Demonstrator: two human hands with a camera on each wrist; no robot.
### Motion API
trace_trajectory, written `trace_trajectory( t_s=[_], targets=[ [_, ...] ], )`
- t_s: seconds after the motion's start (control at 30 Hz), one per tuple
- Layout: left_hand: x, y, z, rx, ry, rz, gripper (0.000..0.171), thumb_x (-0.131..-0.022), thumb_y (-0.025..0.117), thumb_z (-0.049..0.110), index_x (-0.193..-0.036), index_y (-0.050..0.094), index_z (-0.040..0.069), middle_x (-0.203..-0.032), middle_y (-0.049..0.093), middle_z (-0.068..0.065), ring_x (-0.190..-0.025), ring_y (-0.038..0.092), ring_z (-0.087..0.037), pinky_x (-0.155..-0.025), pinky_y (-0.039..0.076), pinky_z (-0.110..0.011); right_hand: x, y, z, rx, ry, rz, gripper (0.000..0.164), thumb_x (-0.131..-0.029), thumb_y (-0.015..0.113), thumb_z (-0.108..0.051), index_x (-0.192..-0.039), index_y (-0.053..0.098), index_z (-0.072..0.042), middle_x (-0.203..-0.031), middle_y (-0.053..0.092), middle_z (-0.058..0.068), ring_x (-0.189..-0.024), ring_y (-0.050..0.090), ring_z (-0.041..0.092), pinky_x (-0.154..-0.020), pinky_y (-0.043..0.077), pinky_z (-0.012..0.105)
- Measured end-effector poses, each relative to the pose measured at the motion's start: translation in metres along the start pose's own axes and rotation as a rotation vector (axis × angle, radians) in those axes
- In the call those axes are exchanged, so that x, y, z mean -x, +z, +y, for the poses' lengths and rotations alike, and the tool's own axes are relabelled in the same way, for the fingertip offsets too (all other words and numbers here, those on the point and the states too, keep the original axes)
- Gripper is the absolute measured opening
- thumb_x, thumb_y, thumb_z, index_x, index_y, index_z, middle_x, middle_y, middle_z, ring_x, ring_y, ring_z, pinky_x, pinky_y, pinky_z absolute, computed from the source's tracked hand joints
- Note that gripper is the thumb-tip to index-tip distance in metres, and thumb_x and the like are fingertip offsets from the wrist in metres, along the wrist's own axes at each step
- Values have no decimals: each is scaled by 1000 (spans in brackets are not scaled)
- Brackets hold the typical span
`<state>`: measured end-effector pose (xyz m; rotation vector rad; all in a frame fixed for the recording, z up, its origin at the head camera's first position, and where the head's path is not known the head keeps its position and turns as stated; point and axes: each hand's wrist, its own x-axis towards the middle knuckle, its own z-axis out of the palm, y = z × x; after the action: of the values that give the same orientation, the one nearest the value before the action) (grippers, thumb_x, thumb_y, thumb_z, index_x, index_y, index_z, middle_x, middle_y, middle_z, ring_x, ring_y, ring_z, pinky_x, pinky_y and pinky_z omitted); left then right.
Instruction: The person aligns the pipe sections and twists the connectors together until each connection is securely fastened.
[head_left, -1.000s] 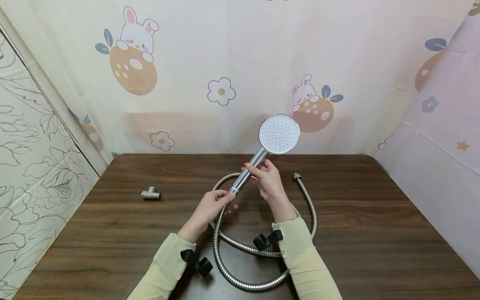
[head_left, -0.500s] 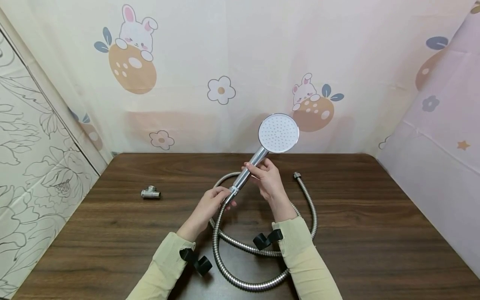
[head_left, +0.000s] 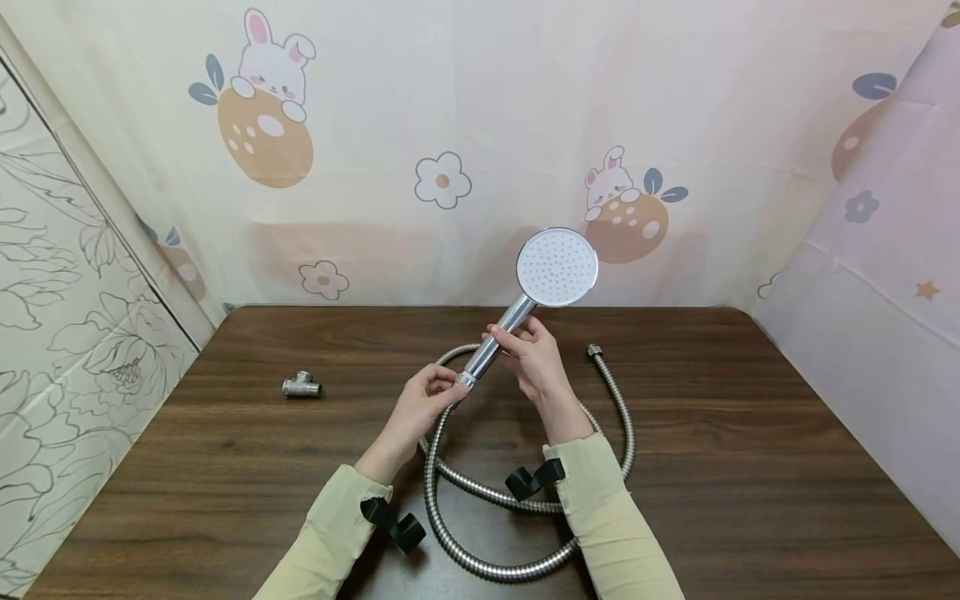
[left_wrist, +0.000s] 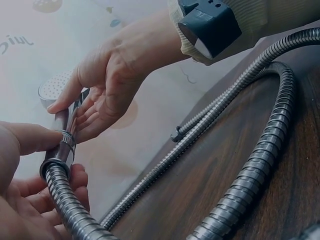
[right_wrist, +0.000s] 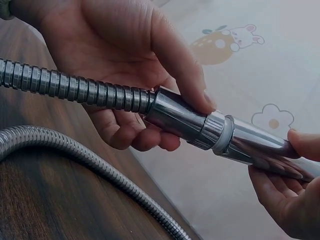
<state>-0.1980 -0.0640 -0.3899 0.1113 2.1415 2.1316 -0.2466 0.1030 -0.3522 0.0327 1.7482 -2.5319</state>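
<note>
A chrome hand shower with a round white spray face (head_left: pixel 557 267) is held at a slant above the table. My right hand (head_left: pixel 538 362) grips its handle, thumb in front and fingers behind. At the handle's lower end, my left hand (head_left: pixel 418 408) pinches the smooth metal connector (right_wrist: pixel 177 115) of the shower hose (head_left: pixel 512 574), its thumb lying along the connector near the ribbed collar. In the right wrist view a white ring (right_wrist: pixel 225 136) shows between collar and handle. The left wrist view shows the left fingers (left_wrist: pixel 42 202) curled under the connector.
The ribbed metal hose loops over the wooden table (head_left: pixel 750 467) beneath both forearms. Its free end nut (head_left: pixel 594 351) lies right of the right hand. A small chrome T-shaped fitting (head_left: pixel 302 385) lies on the left. A patterned curtain (head_left: pixel 450 100) hangs behind the table.
My left thumb and fingers have shifted along and around the connector, first slipping down a little, then back up to the collar. The right hand and hand shower stay in place.
</note>
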Motion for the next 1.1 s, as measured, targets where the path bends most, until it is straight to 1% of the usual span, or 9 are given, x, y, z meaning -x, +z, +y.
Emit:
trace_trajectory(
  t_s=[0.13,0.27,0.43,0.53,0.7,0.77,0.9,1.0,1.1],
  targets=[
    [0,1,-1,34,4,-7,27,-81,65,7,-103,51,0,-84,58,-5,-65,61,-15,-64,49,-28,2,1,-1,6,0,-5,34,-87,57,0,-118,43,0,-92,63,4,-84,66,15,-91,44,42],
    [0,1,-2,43,11,-15,26,-82,64,6,-103,50,2,-85,58,-6,-62,59,-14,-63,49,-30,2,1,-1,11,3,-7,34,-87,56,-1,-118,42,0,-92,63,4,-84,66,14,-92,43,43],
    [0,0,-2,79,-2,-32,18,-90,51,9,-105,50,-1,-85,57,-5,-63,58,-15,-66,48,-30,2,0,0,5,4,-7,34,-87,56,0,-118,42,0,-90,64,2,-83,66,14,-88,46,40],
    [1,0,-1,94,-2,-32,18,-90,46,7,-105,49,-3,-84,56,-6,-64,59,-14,-67,47,-29,2,0,0,3,2,-10,33,-87,57,0,-117,42,0,-90,64,3,-83,66,15,-85,48,37],
    [1,0,0,106,0,-18,19,-87,49,3,-105,50,-3,-84,56,-5,-65,59,-15,-68,47,-28,2,-1,0,5,0,-9,31,-87,57,-1,-114,44,-2,-91,64,3,-83,66,14,-79,51,32],
    [0,0,0,120,0,-13,19,-87,50,2,-105,50,-3,-85,57,-5,-65,59,-16,-68,47,-27,2,0,0,3,1,-4,29,-87,57,-1,-113,44,-3,-90,64,3,-82,66,14,-81,50,33],
    [0,1,-1,124,10,-1,20,-86,52,2,-106,51,-3,-85,57,-5,-67,60,-18,-69,47,-28,2,0,-1,-3,2,0,33,-87,56,0,-117,42,0,-90,63,3,-82,66,14,-86,48,38],
    [-1,1,-1,113,18,12,21,-86,54,3,-106,51,-3,-86,57,-6,-69,61,-20,-71,48,-31,2,0,-1,-1,5,0,38,-87,56,0,-121,40,3,-89,64,2,-83,66,14,-87,47,38],
    [-2,1,-3,99,30,25,22,-85,56,3,-106,51,-3,-88,57,-8,-72,62,-20,-73,49,-32,1,0,-1,11,3,4,36,-87,57,-1,-120,41,1,-89,64,1,-84,66,13,-87,47,37]
  ],
)
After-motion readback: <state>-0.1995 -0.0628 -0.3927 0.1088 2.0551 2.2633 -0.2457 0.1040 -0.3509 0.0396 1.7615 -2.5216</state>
